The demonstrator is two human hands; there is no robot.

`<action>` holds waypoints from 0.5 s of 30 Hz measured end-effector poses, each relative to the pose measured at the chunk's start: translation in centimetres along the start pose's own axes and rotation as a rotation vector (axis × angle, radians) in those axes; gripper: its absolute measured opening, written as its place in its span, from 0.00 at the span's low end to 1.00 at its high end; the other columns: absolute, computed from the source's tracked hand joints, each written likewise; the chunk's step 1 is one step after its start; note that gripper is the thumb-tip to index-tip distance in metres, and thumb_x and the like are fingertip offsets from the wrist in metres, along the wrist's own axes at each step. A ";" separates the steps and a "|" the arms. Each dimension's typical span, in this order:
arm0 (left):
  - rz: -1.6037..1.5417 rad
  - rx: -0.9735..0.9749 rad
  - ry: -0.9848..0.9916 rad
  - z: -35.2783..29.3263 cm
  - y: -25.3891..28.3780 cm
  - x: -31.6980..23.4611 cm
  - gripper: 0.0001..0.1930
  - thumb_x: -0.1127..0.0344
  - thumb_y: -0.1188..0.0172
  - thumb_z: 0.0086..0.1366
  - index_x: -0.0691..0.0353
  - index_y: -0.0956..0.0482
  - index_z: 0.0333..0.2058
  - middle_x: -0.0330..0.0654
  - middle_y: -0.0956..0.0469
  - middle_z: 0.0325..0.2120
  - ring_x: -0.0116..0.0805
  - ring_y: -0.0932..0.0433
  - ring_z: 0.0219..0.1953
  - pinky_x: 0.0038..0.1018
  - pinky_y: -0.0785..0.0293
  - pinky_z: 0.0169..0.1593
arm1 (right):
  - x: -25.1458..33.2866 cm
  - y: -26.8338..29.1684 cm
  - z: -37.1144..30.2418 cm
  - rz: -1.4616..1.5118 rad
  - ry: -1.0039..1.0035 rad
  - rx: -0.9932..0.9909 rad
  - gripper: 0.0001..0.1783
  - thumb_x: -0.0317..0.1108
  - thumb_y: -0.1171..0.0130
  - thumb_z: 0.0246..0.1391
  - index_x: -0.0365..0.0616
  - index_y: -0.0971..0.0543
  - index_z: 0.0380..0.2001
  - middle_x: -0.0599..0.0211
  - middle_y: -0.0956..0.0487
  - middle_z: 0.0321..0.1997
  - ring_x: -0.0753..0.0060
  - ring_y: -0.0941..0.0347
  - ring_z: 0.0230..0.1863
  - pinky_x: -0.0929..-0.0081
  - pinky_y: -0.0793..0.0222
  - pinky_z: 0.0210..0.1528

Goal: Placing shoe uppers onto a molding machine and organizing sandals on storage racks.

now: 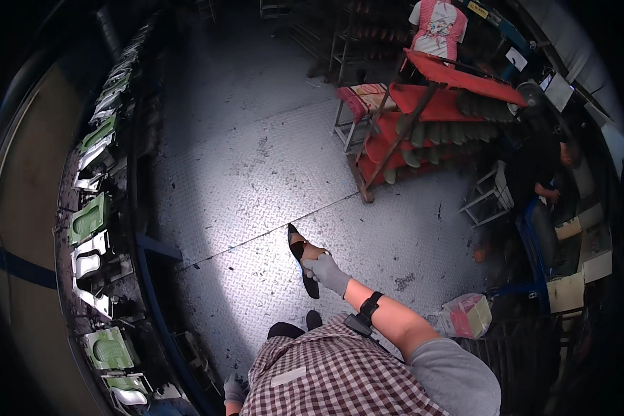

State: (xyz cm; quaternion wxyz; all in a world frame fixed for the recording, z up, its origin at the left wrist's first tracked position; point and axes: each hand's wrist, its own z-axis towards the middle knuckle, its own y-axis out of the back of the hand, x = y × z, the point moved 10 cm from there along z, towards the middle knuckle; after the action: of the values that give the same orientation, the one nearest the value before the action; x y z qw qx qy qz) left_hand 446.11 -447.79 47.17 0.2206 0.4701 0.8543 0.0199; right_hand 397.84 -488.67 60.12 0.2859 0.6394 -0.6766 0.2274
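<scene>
My right hand [325,271], in a grey glove, is closed around a black and brown shoe [297,249] in front of my body. The shoe's dark toe points away from me, and its other dark end shows below my fingers. Part of its side is hidden by the glove. Low at my left side, next to the checked apron [319,378], is my gloved left hand [234,389]. It is small and dim in the picture, and I cannot make out how its fingers lie.
Along the left runs a long bench [66,263] of green and silver moulds [90,218]. Ahead right stands a red-covered rack [430,97] with several grey-green soles. A person [541,170] sits at the right; another [438,28] is behind the rack. A plastic bag [468,315] lies right.
</scene>
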 end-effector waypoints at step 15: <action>0.129 0.049 -0.150 0.1 -34.6 -34.6 0.26 0.50 0.46 0.66 0.44 0.35 0.62 0.40 0.26 0.51 0.41 0.26 0.45 0.40 0.32 0.41 | 31.3 12.7 34.9 0.585 -0.192 0.209 0.08 0.35 0.41 0.61 0.45 0.24 0.41 0.68 0.20 0.29 0.76 0.26 0.21 0.83 0.29 0.18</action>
State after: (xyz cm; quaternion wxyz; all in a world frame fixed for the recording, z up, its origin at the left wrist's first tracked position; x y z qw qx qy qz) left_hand 434.60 -495.15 51.12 0.2705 0.5295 0.8037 -0.0222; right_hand 381.27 -534.12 56.49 0.0760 0.4621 -0.8286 0.3067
